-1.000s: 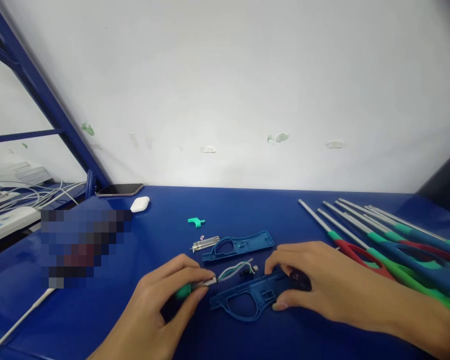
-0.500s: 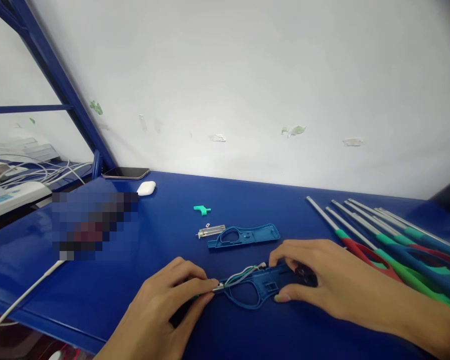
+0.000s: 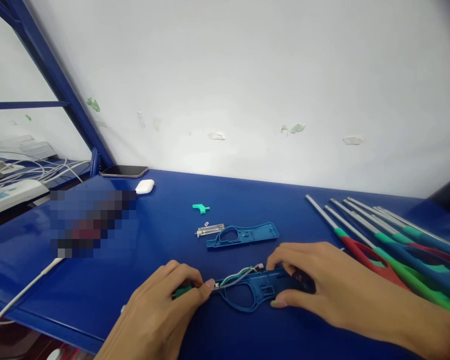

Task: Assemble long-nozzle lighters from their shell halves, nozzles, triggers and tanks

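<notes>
A blue lighter handle half [image 3: 264,290], its hollow side up, lies low over the blue table between my hands. Wires [image 3: 242,274] run along its upper edge, and a small grey connector sits at their right end. My left hand [image 3: 165,300] pinches the left end of the half, where a bit of green collar shows beneath the fingers. Around the right end, my right hand [image 3: 315,280] grips with thumb and fingers on opposite edges. Just beyond are the other blue handle half [image 3: 253,234], a clear fuel tank [image 3: 210,229] and a green trigger [image 3: 201,208].
Several long-stemmed lighters [image 3: 382,250] with red, green and blue handles lie at the right. A white earbud case [image 3: 145,186] and a phone [image 3: 124,171] rest at the back left. A blurred-out object with a white cable [image 3: 26,295] is at the left. A wall stands behind.
My left thumb and fingers have shifted slightly on the left end, exposing more of the green collar. The handle half has tilted a little; my right hand keeps its grip.
</notes>
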### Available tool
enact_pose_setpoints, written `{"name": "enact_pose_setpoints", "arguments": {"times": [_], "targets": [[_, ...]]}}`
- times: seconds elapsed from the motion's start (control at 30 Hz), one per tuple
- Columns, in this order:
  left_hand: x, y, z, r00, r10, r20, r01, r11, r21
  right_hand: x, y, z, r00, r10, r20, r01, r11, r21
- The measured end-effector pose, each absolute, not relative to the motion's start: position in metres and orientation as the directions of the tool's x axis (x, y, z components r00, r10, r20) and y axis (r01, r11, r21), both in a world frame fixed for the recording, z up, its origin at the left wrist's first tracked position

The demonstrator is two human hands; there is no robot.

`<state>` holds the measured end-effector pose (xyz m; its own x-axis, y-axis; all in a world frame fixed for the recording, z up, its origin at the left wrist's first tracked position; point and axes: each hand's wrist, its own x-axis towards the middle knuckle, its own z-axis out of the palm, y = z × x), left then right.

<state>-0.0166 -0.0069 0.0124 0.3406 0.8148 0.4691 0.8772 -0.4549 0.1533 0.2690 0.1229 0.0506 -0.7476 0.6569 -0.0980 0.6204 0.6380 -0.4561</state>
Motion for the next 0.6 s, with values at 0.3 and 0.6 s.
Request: {"name": "enact_pose_setpoints", "arguments": {"times": [0.3, 0.6], "targets": [[-0.021, -0.011, 0.016, 0.322, 0.796, 0.512, 0.884, -0.446, 0.138, 0.267, 0.114, 0.038, -0.802, 0.596, -0.048, 0.547, 0.699, -0.460], [-0.024, -0.014, 0.008, 0.303, 0.797, 0.523, 0.888, -0.436, 0.150, 0.266, 0.114, 0.042, -0.787, 0.617, -0.018, 0.561, 0.702, -0.438]]}}
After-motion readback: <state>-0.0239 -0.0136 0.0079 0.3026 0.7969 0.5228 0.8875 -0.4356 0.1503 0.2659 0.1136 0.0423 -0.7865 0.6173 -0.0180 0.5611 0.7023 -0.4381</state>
